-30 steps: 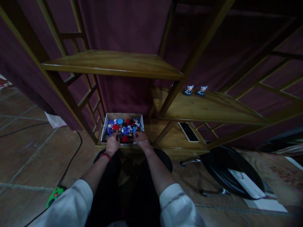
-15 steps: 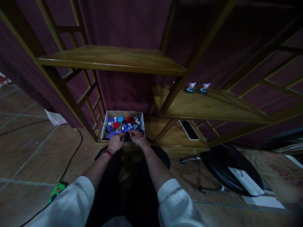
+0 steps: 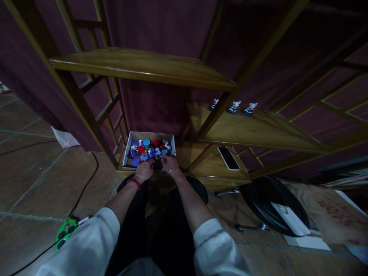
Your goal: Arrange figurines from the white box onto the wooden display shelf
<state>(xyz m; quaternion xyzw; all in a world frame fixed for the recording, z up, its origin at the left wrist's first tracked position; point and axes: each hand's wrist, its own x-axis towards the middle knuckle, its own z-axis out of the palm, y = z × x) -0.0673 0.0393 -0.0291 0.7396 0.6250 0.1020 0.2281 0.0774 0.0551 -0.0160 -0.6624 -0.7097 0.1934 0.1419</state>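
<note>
A shallow white cardboard box rests on the low wooden shelf, filled with small figurines on blue, red and purple round bases. At its near edge my left hand, with a red bead bracelet at the wrist, has its fingers curled inward over the box. My right hand, wearing a silvery bangle, bends its fingers down into the near right part of the box. Between the two hands is something dark, too dim to name. Whatever either hand's fingertips grip is hidden.
Three small figurines stand in a row on the middle shelf. A phone lies on the lower shelf. An upper shelf overhangs the box. A black stool with papers stands right; a green power strip lies left.
The view has shifted slightly. My hands have moved a little apart, the right one drawing right within the box. Box and figurines stay in place.
</note>
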